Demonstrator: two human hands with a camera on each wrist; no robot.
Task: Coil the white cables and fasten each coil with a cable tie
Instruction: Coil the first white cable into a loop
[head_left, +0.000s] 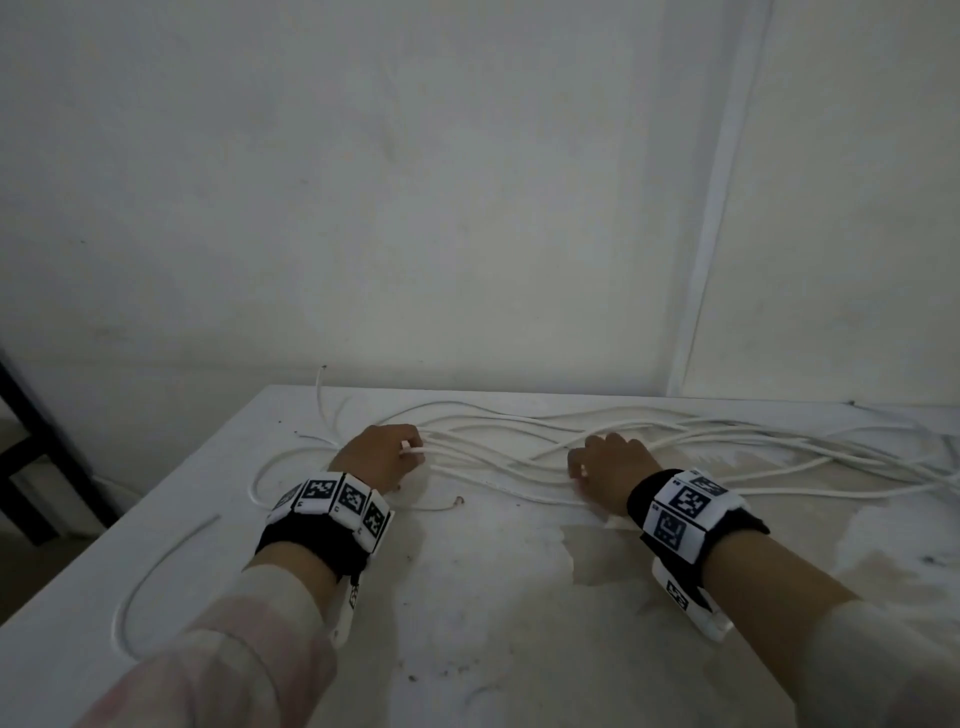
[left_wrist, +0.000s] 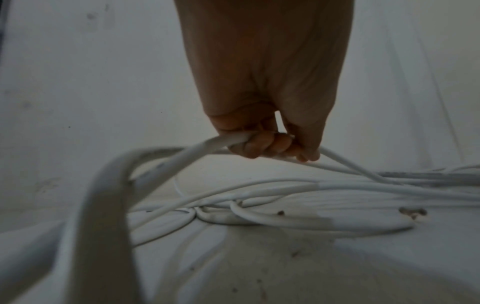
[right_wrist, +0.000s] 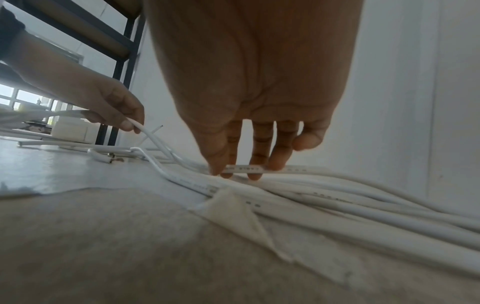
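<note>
White cables (head_left: 519, 457): several round-jacketed lengths, loose and uncoiled, strewn across the far half of the table (head_left: 493, 597). Long axis runs left to right along the wall (head_left: 415, 182); strands lie roughly parallel through the middle, fanning into open loops near the left edge and trailing off at the right. One cut end (head_left: 457, 501) with bared conductor lies between the hands, pointing right; another rises against the wall at far left.

Left hand (head_left: 379, 457): fingers curled round one strand, lifted just off the surface, per the left wrist view (left_wrist: 262, 144).

Right hand (right_wrist: 249, 115): fingertips (right_wrist: 254, 174) pinching a single strand, printed lettering showing, just above the bundle.

Handling, judged: light but springy; jacket looks smooth, likely to slide through a slack grip. Holds a curve rather than draping, so loops may spring open. Best taken near a free end, feeding length hand to hand.

Cable ties: none seen.

Surface: peeling covering (right_wrist: 233, 207) beside the bundle, a possible snag.
</note>
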